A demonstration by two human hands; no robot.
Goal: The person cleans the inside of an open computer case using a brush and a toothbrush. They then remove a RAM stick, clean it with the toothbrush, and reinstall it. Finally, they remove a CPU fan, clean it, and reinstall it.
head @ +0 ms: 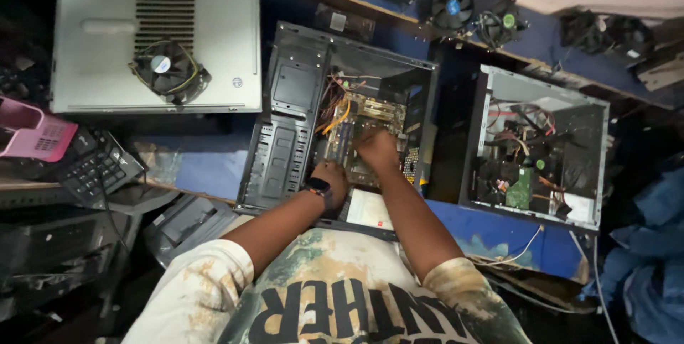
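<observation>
In the middle of the frame, both hands are inside the open computer case (285, 130). The left hand (331, 176) and right hand (376, 148) rest on the circuit board (370, 112); I cannot tell their finger grip. Better to press gently and avoid the wires (338, 112).

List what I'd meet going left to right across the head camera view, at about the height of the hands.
Pink box → black keyboard → open black computer case → left hand → right hand → second open case with tangled wires → blue cloth.
</observation>
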